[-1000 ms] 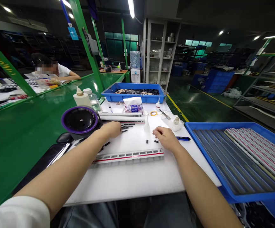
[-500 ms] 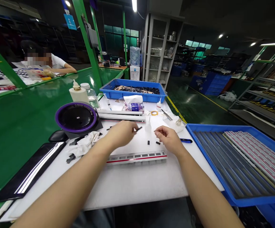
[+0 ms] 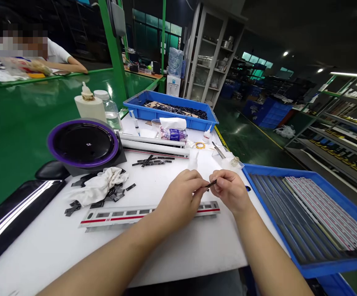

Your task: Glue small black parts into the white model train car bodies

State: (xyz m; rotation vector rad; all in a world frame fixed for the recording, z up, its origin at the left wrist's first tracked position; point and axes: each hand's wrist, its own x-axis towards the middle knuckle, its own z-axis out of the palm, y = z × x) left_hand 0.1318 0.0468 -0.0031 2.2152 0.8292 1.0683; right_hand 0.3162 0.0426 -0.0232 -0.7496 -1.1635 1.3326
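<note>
My left hand (image 3: 183, 196) and my right hand (image 3: 231, 190) meet above the white table (image 3: 166, 246), both pinching a small thin black strip (image 3: 212, 183) between their fingertips. Just below them lies a long white model train side panel (image 3: 119, 214) with a red stripe and a row of windows. A loose heap of similar black strips (image 3: 153, 160) lies farther back on the table. More black pieces (image 3: 116, 193) lie beside a crumpled white cloth (image 3: 100, 187).
A purple-rimmed black round dish (image 3: 82, 142) stands at left, with bottles (image 3: 89, 105) behind. Blue trays sit at the back (image 3: 170, 110) and right (image 3: 307, 213), the right one holding long panels. A tissue pack (image 3: 172, 130) and a tape ring (image 3: 200, 145) lie mid-table. Another person (image 3: 42, 51) sits beyond the green conveyor (image 3: 18, 123).
My left hand picked a black strip from the heap and carried it right and toward me. My right hand rose from the table to pinch it too. The view tilted down and left.
</note>
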